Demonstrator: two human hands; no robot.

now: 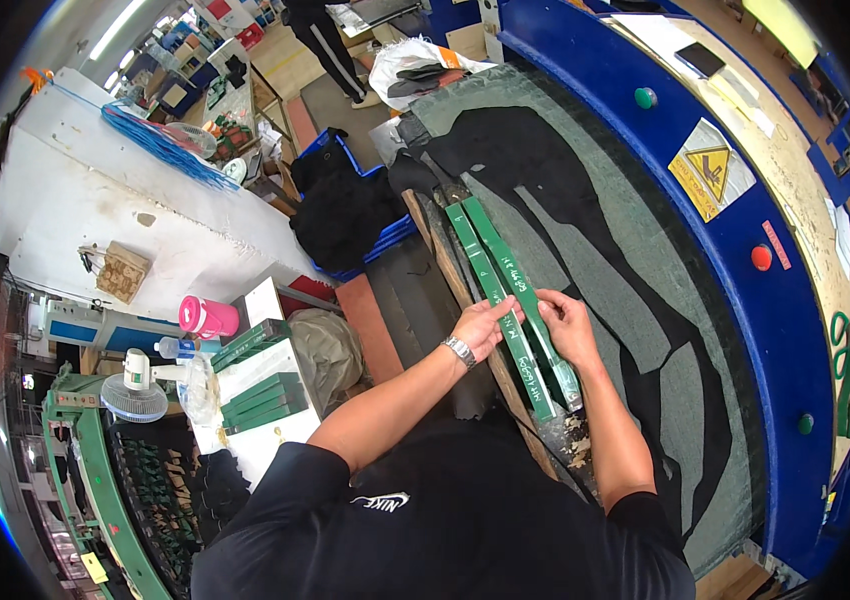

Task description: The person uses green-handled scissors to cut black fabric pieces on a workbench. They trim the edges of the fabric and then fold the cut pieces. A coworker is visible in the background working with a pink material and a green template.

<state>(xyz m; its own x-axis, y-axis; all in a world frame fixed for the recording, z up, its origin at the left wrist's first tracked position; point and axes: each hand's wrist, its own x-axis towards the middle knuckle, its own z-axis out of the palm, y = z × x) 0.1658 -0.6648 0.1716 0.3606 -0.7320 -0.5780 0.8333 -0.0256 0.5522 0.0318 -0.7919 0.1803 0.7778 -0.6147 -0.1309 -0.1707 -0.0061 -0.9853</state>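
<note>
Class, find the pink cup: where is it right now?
In the head view, the pink plastic cup stands at the person's left on a cluttered white table, just above a clear bottle and a small white fan.

Pretty cluttered workshop here. A big white cabinet (95, 190) sits on the left with a small white desk fan (135, 390) and a pink plastic bottle (207, 317) just below it. A blue plastic crate (360, 200) is piled with black fabric, a long blue machine panel (735, 220) curves along the right, and fluorescent tube lights (115, 28) glow overhead.
</note>
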